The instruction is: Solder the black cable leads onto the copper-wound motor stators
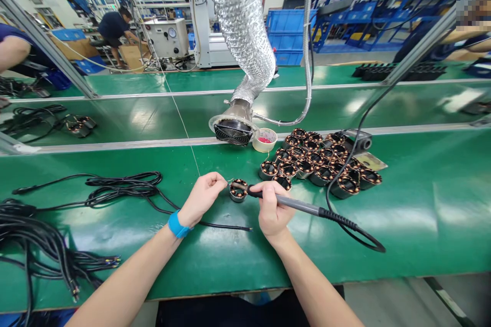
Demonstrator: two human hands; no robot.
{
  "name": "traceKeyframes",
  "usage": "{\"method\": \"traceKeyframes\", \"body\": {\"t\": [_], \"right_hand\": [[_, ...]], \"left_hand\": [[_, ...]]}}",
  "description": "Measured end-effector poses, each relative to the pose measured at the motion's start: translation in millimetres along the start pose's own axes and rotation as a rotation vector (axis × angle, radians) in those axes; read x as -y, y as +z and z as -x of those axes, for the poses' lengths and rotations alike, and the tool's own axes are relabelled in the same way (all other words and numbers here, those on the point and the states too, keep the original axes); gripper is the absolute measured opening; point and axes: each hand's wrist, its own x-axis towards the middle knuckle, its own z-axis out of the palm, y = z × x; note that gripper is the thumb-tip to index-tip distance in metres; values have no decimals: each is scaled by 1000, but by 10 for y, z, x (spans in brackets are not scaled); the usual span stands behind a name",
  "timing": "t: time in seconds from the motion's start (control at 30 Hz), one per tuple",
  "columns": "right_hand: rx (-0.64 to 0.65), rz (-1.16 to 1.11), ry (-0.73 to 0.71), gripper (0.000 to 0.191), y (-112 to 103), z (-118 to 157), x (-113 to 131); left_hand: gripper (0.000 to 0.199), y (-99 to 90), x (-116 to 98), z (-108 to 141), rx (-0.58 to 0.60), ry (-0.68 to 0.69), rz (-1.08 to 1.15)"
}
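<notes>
My right hand grips a soldering iron by its grey handle, like a pen. Its tip reaches the rim of a small motor stator with copper windings, which stands on the green mat. At the stator's left side, my left hand, with a blue wristband, is closed in a pinch. A thin solder wire runs down from above into that hand; its end at the stator is too small to make out. Below the stator lies the stripped end of a black cable.
Several more stators stand grouped on the right, near a soldering iron stand. A fume extractor hangs above, beside a round container. Black cables lie on the left. The iron's cord loops at right. People work beyond.
</notes>
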Motion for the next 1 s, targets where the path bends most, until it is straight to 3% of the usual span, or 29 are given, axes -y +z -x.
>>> {"method": "traceKeyframes", "body": {"t": [1.0], "right_hand": [[-1,-14,1,33,4,19,-11]], "left_hand": [[19,-107,-125,-13,138,-127,16]]}}
